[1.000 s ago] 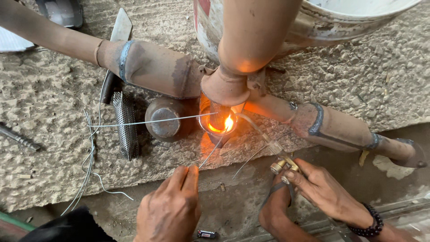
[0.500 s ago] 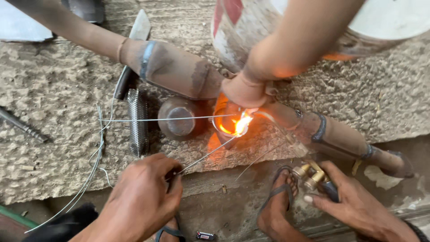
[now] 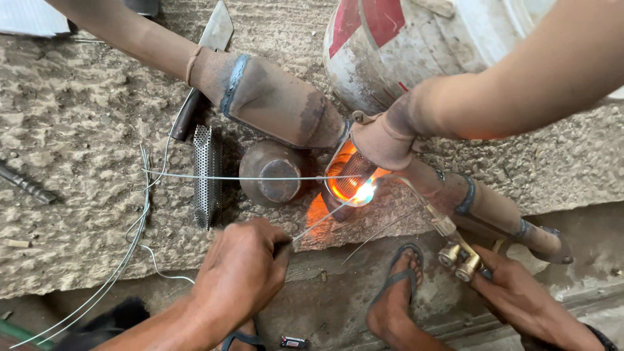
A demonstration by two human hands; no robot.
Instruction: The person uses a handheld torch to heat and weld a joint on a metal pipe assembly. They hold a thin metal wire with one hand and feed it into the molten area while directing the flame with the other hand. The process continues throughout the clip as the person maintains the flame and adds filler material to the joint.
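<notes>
While the flame (image 3: 364,192) glows orange at the rusty pipe joint (image 3: 380,140), my left hand (image 3: 240,273) is knuckles-up, fingers pinched shut on a thin filler rod (image 3: 318,221) angled into the glow, and my right hand (image 3: 520,296) is wrapped closed round the brass-valved torch (image 3: 455,250), its bent tip reaching up-left to the joint. Rough pitted stone slab (image 3: 65,130) carries the welded rusty pipe (image 3: 273,104), a perforated metal tube (image 3: 207,175), a rusty round cap (image 3: 276,172) and loose wires (image 3: 136,240); a sandalled foot (image 3: 396,292) sits between my hands, and a dirty white-and-red drum (image 3: 416,45) stands behind the joint.
</notes>
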